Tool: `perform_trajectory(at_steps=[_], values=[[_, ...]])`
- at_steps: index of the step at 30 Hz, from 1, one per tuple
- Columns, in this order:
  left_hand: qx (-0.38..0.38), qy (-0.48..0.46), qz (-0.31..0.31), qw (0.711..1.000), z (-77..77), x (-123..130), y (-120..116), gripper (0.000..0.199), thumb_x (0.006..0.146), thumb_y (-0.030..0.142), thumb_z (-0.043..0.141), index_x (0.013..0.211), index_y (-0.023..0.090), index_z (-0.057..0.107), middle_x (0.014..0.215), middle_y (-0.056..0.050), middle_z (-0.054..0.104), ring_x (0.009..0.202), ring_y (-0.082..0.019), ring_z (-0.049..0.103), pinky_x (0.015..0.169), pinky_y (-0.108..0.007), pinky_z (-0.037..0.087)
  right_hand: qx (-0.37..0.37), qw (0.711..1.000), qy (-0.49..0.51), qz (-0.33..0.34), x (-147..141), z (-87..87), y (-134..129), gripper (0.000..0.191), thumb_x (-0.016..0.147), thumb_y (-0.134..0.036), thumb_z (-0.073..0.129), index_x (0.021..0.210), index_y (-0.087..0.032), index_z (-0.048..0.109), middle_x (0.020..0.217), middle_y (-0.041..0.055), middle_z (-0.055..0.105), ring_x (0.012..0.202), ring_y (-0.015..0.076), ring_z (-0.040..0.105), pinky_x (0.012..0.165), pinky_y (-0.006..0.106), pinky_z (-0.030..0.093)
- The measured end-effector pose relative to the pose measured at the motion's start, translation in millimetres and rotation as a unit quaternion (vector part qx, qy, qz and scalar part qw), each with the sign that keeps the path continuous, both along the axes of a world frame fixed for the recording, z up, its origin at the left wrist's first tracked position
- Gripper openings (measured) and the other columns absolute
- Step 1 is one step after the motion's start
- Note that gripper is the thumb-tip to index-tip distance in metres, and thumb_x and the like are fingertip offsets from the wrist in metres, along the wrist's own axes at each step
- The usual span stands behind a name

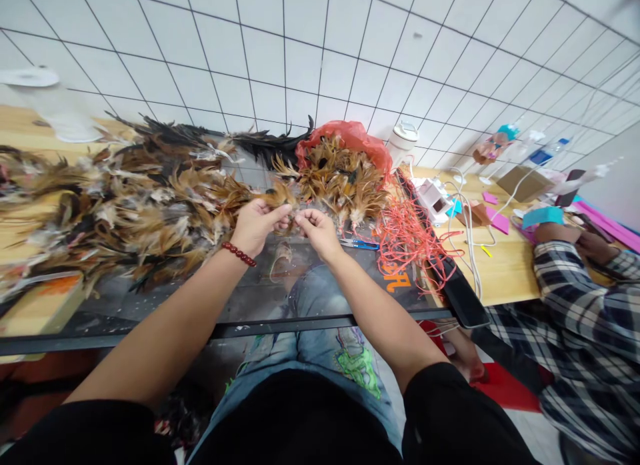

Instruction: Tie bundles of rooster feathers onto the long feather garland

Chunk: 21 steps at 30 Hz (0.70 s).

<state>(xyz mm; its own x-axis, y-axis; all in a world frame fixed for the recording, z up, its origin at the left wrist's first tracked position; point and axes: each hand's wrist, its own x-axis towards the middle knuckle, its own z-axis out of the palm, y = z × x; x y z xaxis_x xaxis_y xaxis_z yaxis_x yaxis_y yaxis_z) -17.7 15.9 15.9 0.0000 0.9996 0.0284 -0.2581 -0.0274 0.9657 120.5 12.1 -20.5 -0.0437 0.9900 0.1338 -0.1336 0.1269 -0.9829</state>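
My left hand (pixel 257 225), a dark red bead bracelet on its wrist, is closed around a small bunch of brown feathers (pixel 281 197) above the glass tabletop. Close beside it on the right, my right hand (pixel 316 230) pinches with thumb and finger at the base of the bunch; what lies between those fingertips is too small to tell. A wide heap of brown feathers (pixel 150 211) spreads to the left. Behind the hands, more feathers (pixel 345 178) lie in front of a red plastic bag (pixel 350 135). Blue-handled snips (pixel 361 244) lie right of my right hand.
Tangled red strings (pixel 407 235) lie right of the snips, beside a black tray edge (pixel 463 291). White cables (pixel 467 231), a white power socket (pixel 434 201) and a lidded white cup (pixel 403 141) stand behind. At the right, a person in a plaid sleeve (pixel 575 271) works at the table.
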Motion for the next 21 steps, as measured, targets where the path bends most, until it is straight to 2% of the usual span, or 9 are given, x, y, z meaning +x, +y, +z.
perform_trajectory(at_steps=[3,8,11,14,17,21], values=[[0.027,0.008,-0.005,1.0,-2.2,1.5,-1.6,0.044,0.046,0.031,0.09,0.077,0.012,0.067,0.063,0.0,0.065,0.052,-0.009,0.058,0.053,-0.022,0.05,0.014,1.0,-0.007,-0.001,-1.3,-2.0,0.0,0.04,0.065,-0.052,0.078,0.078,-0.019,0.06,0.068,-0.0039,0.059,0.059,0.0077,0.048,0.059,0.022,0.039],[0.037,0.006,0.036,0.999,-5.4,1.6,0.0,0.038,0.05,0.035,0.088,0.074,0.013,0.067,0.061,0.0,0.064,0.051,-0.01,0.058,0.054,-0.023,0.051,0.013,1.0,-0.016,-0.014,-2.7,-3.8,-0.8,0.038,0.064,-0.046,0.078,0.084,-0.019,0.06,0.074,-0.0039,0.059,0.061,0.0072,0.047,0.06,0.022,0.04],[0.063,0.052,0.047,0.996,-7.1,0.7,0.4,0.036,0.049,0.034,0.088,0.071,0.013,0.068,0.062,0.0,0.065,0.053,-0.011,0.058,0.056,-0.025,0.051,0.035,0.997,-0.067,-0.03,-3.6,-2.8,-2.2,0.029,0.069,-0.039,0.074,0.088,-0.019,0.064,0.073,-0.0044,0.056,0.06,0.0074,0.044,0.06,0.022,0.039],[0.102,0.098,0.047,0.989,-9.3,0.3,0.6,0.034,0.052,0.035,0.087,0.072,0.014,0.07,0.069,-0.002,0.068,0.06,-0.013,0.061,0.061,-0.026,0.051,0.076,0.987,-0.131,-0.052,-2.7,0.2,-3.8,0.014,0.073,-0.032,0.07,0.077,-0.019,0.064,0.07,-0.0034,0.054,0.061,0.0092,0.044,0.063,0.024,0.04],[0.119,0.102,0.06,0.986,-9.5,-0.1,2.2,0.031,0.055,0.036,0.085,0.072,0.014,0.07,0.07,-0.002,0.068,0.061,-0.013,0.06,0.06,-0.025,0.051,0.101,0.976,-0.184,-0.066,-0.1,4.2,-5.6,0.013,0.075,-0.027,0.067,0.068,-0.019,0.06,0.07,-0.002,0.054,0.063,0.0105,0.046,0.067,0.026,0.041],[0.124,0.104,0.071,0.984,-5.0,0.0,2.6,0.03,0.054,0.035,0.085,0.065,0.014,0.067,0.061,-0.001,0.064,0.054,-0.013,0.057,0.055,-0.025,0.049,0.142,0.959,-0.236,-0.072,-0.6,6.1,-9.7,0.004,0.076,-0.021,0.06,0.079,-0.019,0.061,0.075,-0.0022,0.053,0.065,0.0102,0.047,0.066,0.024,0.042]])
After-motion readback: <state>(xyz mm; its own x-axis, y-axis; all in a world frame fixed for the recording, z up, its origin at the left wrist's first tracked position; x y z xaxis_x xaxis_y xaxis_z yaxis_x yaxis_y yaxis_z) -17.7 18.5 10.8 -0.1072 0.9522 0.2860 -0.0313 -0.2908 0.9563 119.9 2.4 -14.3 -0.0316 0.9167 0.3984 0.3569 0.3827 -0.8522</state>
